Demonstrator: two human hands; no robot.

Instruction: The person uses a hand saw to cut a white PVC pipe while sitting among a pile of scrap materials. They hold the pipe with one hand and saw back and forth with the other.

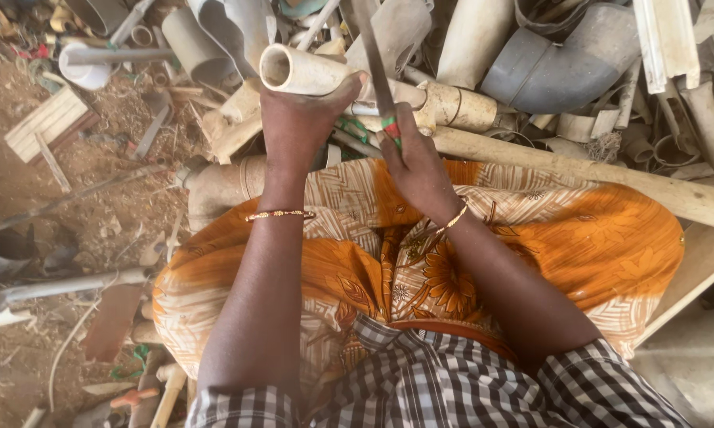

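A cream plastic pipe is gripped from below by the left hand, just above an orange patterned skirt. A long flat blade is clenched in the right hand, just right of the pipe, its edge upright. A grey pipe elbow is seen well right of the pipe.
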